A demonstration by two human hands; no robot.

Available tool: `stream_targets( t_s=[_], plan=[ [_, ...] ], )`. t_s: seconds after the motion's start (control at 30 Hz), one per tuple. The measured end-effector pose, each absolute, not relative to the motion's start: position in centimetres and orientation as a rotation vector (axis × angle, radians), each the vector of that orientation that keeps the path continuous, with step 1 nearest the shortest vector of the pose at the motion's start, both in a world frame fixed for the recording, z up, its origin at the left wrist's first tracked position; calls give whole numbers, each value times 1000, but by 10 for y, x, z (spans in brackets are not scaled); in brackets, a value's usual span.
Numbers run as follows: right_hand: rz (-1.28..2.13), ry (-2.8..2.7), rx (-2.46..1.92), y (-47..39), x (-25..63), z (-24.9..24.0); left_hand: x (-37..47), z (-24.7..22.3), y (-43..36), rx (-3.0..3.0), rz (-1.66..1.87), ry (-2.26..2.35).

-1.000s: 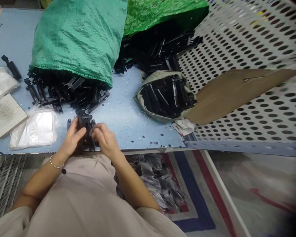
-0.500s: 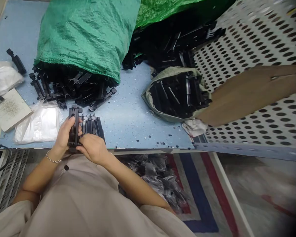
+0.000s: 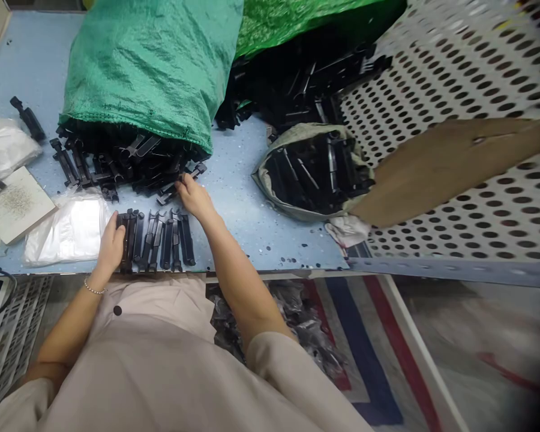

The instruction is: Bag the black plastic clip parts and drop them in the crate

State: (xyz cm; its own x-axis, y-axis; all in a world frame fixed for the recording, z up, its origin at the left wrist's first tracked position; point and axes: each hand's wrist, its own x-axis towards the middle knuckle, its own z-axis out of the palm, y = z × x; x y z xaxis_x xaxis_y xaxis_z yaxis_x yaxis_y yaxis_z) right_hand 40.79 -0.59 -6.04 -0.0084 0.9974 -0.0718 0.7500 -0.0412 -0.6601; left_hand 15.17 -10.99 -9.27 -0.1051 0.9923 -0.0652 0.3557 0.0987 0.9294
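Several black plastic parts (image 3: 166,241) lie side by side in a row near the front edge of the blue table (image 3: 238,180). At the row's left end my left hand (image 3: 112,243) is closed around a black part (image 3: 125,243). My right hand (image 3: 194,197) reaches to the pile of black parts (image 3: 117,165) at the mouth of a green sack (image 3: 153,66); its fingers pinch a black part (image 3: 167,195) at the pile's right side.
Clear plastic bags (image 3: 72,231) lie left of the row, beside a white board (image 3: 18,204). An open grey-green sack (image 3: 274,201) holds more black parts at the right. Behind it stands a perforated metal panel (image 3: 432,240). Bagged parts (image 3: 297,312) sit below the table edge.
My right hand has left the part held near my body and moved up and right to the pile. My left hand has lowered its part to the row's left end.
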Motion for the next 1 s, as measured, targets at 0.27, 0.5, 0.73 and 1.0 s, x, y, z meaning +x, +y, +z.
stream_targets(
  t_s=[0.27,0.5,0.73,1.0],
  plan=[
    [826,-1303,-1741,-27,471,-63,147,-84,-113,1778,1038,1699],
    [1311,-1395,-1308,-131,426,-25,218,-32,-120,915,943,830],
    [544,-1809,-1530,-129,413,0,226,-14,-126,658,752,756],
    [263,-1991,-1430,-101,379,-18,217,-16,-134,581,930,947]
  ],
)
